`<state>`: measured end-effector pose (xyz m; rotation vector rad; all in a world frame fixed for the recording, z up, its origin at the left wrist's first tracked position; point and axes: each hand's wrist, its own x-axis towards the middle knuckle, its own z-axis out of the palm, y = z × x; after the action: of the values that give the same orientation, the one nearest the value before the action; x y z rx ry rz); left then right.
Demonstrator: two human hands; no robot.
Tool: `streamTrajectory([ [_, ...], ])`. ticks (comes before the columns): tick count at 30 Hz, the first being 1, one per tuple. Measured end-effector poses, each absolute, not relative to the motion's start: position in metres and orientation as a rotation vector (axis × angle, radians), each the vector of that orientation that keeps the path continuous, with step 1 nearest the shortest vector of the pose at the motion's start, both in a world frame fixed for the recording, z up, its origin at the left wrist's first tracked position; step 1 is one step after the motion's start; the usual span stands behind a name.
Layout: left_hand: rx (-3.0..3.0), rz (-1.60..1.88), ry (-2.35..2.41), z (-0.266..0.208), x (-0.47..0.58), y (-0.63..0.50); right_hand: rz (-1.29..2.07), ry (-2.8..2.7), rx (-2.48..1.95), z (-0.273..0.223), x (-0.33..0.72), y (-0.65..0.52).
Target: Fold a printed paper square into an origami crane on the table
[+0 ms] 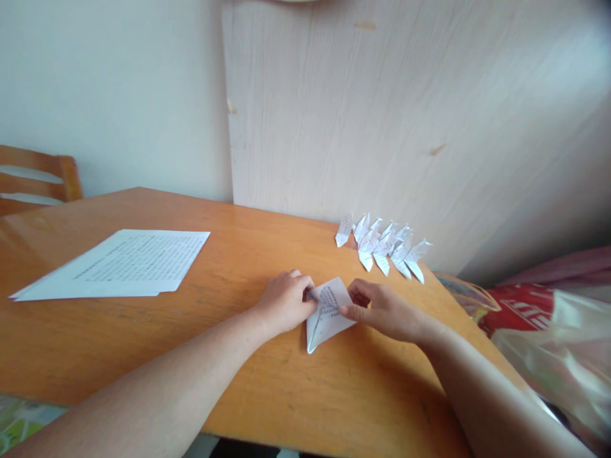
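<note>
Between my hands, a folded piece of printed paper (330, 313) lies at the front middle of the wooden table, one pointed corner towards me. My left hand (287, 301) pinches its left edge between thumb and curled fingers. At the right edge, my right hand (382, 308) grips the paper with the thumb on top and the fingers behind it. The far sides of the fingers are hidden. Beyond my right hand, several folded paper figures (382, 245) with pointed tips stand close together near the wall.
A stack of printed sheets (138, 264) lies on the left of the wooden table (238, 248). Behind the table is a pale wood panel (334, 114). A chair (42, 175) stands at far left. Red and clear plastic bags (529, 318) sit past the table's right edge.
</note>
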<state>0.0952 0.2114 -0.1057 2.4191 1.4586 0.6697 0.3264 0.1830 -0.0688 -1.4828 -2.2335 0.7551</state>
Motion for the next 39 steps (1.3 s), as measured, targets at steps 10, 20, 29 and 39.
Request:
streamTrajectory([
  [10, 2.479, 0.668, 1.472, -0.106, 0.096, 0.209, -0.002, -2.181, -1.954, -0.084, 0.296, 0.178],
  [20, 2.446, 0.629, 1.457, -0.103, 0.096, 0.21, 0.425, -1.952, -1.708, -0.079, 0.315, 0.187],
  [29, 2.395, 0.623, 1.468, -0.101, 0.095, 0.209, 0.863, -2.052, -1.627, -0.076, 0.348, 0.194],
  [39, 2.422, 0.625, 1.481, -0.102, 0.096, 0.21, 1.222, -1.968, -1.456, -0.078, 0.34, 0.191],
])
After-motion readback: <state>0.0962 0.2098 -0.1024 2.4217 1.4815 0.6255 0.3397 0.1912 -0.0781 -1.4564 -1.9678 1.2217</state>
